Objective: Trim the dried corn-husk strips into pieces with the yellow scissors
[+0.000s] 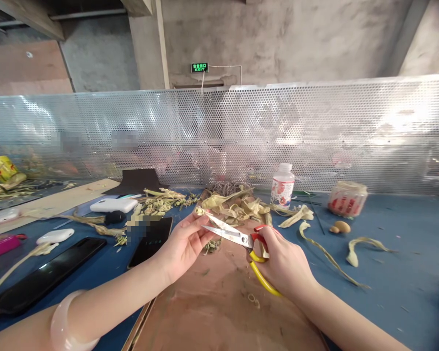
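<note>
1. I see two bare hands at work over one brown board (205,312) on a blue tabletop (406,282).
2. The left hand (188,239) pinches one small pale piece of husk (200,211) between thumb and fingertips; its remaining fingers are curled. One pale bangle (68,324) circles that forearm.
3. The right hand (287,261) has its fingers wrapped around the handles of one pair of scissors (236,235), one grip red, the other yellow. I count two blades, parted and pointing left, their tips just beside the left fingertips. I cannot tell whether either touches the husk piece.
4. Beyond the hands, at the far end of the board, I have one heap of dried husks (237,202), too tangled to count.
5. To the right, two curled husk strips (329,256) lie apart on the blue. Farther back stand one white bottle (283,187) with a printed label and one clear jar (347,199) with red lettering; one small brown gourd (340,227) lies near the jar.
6. To the left I count two black phones (47,273), the nearer one larger in my view.
7. Far off, one perforated metal partition (241,136) spans the view, with one green exit sign (199,68) above it.
</note>
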Demonstrator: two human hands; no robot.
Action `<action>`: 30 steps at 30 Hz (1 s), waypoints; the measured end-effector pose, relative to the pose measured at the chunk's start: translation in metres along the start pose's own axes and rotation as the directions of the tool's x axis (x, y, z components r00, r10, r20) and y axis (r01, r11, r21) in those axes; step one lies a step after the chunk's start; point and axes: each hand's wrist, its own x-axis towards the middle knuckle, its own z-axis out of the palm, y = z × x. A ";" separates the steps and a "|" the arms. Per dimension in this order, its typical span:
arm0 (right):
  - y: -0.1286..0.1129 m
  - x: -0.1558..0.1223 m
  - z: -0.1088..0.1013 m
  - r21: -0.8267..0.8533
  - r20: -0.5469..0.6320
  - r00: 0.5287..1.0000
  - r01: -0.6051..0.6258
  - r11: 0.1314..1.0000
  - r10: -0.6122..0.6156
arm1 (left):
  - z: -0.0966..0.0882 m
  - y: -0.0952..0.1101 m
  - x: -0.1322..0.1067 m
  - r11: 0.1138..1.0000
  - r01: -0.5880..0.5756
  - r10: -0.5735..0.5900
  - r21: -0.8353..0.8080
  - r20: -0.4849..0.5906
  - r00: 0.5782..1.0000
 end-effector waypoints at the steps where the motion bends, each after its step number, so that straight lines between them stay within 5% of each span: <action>1: 0.000 0.000 0.000 -0.002 -0.002 1.000 -0.001 1.000 0.001 | 0.000 0.000 0.000 1.000 0.003 -0.003 -0.001 -0.002 1.000; 17: 0.000 0.005 -0.006 0.341 -0.025 0.973 -0.207 0.917 0.229 | 0.002 0.004 -0.003 0.999 0.029 -0.028 0.019 -0.040 0.999; 30: 0.000 0.000 0.000 0.243 0.024 0.999 -0.034 0.969 0.029 | 0.001 0.003 0.001 0.999 -0.012 0.012 0.038 -0.002 1.000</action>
